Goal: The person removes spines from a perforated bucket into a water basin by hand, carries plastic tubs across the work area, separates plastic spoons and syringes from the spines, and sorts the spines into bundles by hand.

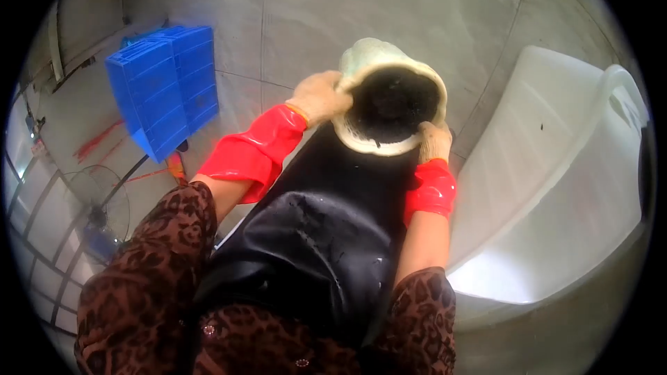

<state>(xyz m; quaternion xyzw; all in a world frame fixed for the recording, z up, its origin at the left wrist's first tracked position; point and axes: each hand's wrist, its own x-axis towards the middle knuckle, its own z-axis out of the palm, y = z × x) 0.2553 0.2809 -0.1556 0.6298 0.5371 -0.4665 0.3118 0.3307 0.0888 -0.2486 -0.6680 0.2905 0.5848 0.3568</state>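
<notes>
A pale cream pot or vase with a wavy, lobed rim (375, 52) is tilted so that its wide mouth faces me. Its inside looks black, with dark specks along the lower lip; whether that is a coating or loose stuff I cannot tell. My left hand (321, 97), in a tan glove with a red cuff, grips the rim at the left. On the lower right of the rim my right hand (436, 142), gloved alike, is closed with the thumb over the lip. Below the pot hangs my black apron (313, 229).
Close by on the right stands a large white plastic tub (542, 167) with a thick rim. Blue plastic crates (163, 83) stand at the left on the grey concrete floor (326, 0). Something like a wire-guarded fan (97, 215) shows faintly at the lower left.
</notes>
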